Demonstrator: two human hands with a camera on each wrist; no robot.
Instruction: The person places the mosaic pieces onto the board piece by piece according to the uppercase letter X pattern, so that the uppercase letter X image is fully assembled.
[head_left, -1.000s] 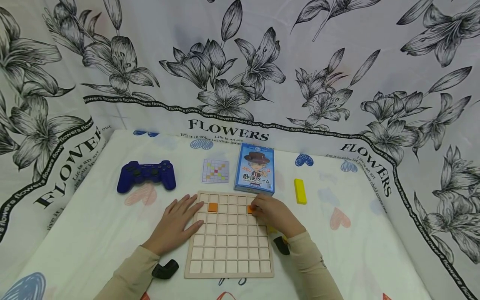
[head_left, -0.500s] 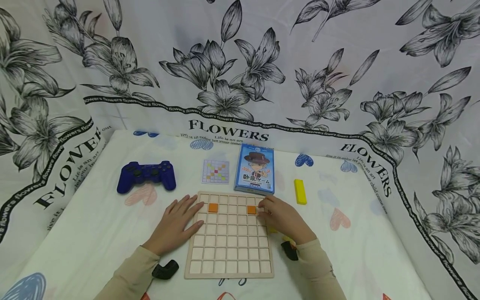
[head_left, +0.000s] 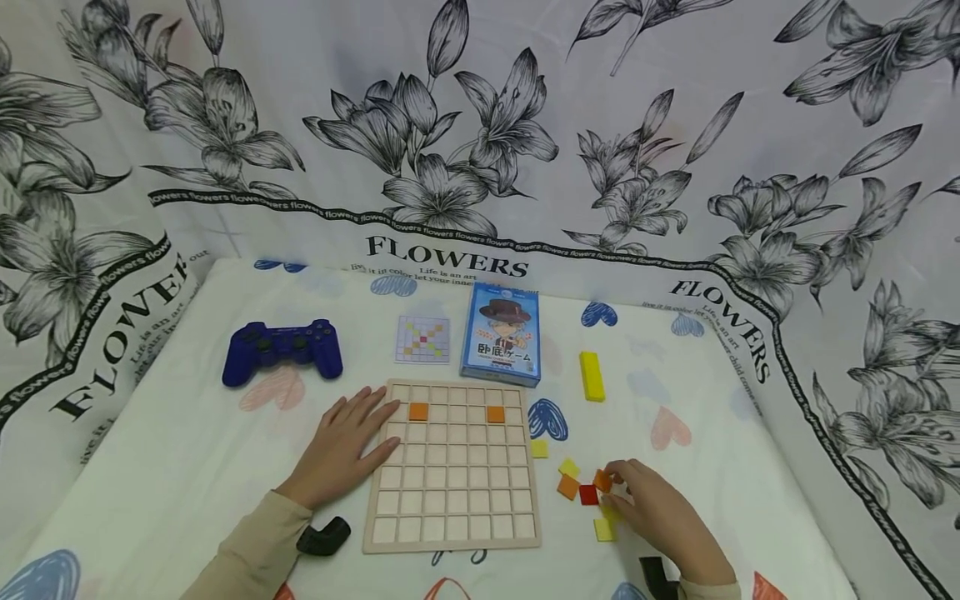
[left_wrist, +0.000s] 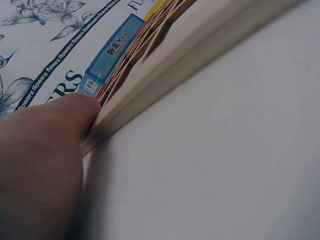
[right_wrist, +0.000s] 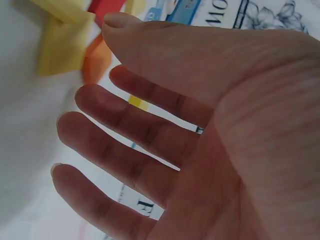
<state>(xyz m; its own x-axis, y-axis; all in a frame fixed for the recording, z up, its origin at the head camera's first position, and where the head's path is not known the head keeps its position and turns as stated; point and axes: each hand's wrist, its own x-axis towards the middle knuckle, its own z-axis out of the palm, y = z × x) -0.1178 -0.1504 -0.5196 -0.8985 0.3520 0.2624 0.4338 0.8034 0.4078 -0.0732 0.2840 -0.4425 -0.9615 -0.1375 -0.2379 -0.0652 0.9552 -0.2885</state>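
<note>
My left hand (head_left: pixel 337 446) rests on the left edge of a wooden grid board (head_left: pixel 453 527), fingers spread and thumb on the rim. In the left wrist view the thumb lies against the side of the wooden board (left_wrist: pixel 165 90). Two orange tiles, a left one (head_left: pixel 418 412) and a right one (head_left: pixel 496 414), sit in the board's second row. Right of the board, my right hand (head_left: pixel 660 508) has its fingertips at a loose orange tile (head_left: pixel 602 481). The right wrist view shows thumb and fingers apart, the orange tile (right_wrist: pixel 97 60) just beyond them.
Near that hand lie a red tile (head_left: pixel 588 495), another orange tile (head_left: pixel 567 487) and several yellow tiles (head_left: pixel 603 530). Behind the board are a blue game controller (head_left: pixel 282 350), a coloured grid card (head_left: pixel 423 340), a blue box (head_left: pixel 501 333) and a yellow block (head_left: pixel 592 376).
My right hand has left the right orange tile in the second row and moved right and nearer to the loose tiles. The left hand stays on the board; the head view has shifted slightly.
</note>
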